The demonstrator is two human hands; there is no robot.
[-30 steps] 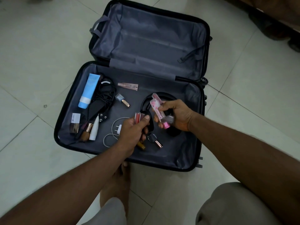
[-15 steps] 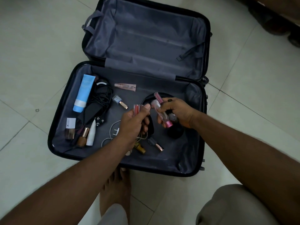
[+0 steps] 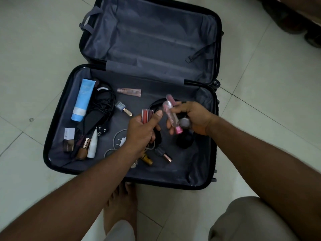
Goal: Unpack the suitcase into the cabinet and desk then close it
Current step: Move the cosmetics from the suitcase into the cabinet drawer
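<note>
Over the open suitcase (image 3: 57,136), the left hand (image 3: 142,131) gripped red tubes (image 3: 146,115); the right hand (image 3: 192,117) gripped pink tubes (image 3: 171,115).

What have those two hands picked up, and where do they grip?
The left hand holds two red tubes by their lower ends. The right hand grips a bundle of pink and clear tubes round the middle.

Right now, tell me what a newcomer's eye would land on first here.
The open suitcase on the tiled floor, its near half strewn with small cosmetics. Over it, the left hand grips red lip gloss tubes and the right hand holds pink-capped tubes. At the far left lies a bright blue tube beside black cables.
</note>
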